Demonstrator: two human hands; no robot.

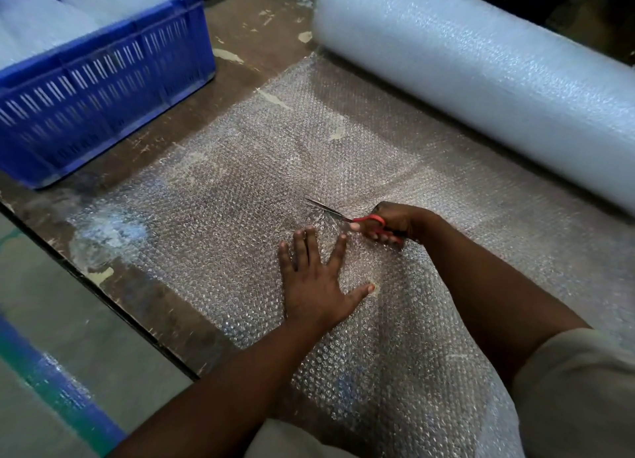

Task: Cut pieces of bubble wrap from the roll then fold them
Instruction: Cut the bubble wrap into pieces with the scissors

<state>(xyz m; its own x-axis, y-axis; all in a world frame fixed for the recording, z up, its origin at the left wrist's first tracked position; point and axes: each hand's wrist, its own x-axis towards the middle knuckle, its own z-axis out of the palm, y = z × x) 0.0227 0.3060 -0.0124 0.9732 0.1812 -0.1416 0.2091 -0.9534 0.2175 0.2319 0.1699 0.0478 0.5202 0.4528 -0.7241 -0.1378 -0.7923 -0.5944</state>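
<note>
While the left hand (314,278) presses bubble wrap (220,196) flat with straight fingers, right-hand (395,222) fingers grip scissors (343,217)

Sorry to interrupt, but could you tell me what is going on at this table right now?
A person is cutting bubble wrap. The right hand grips red-handled scissors, blades pointing across the unrolled sheet. The left hand presses flat on the sheet beside the scissors. The sheet runs back to the big roll on the far side of the table. A blue crate at the left holds pale material, too blurred to identify.
</note>
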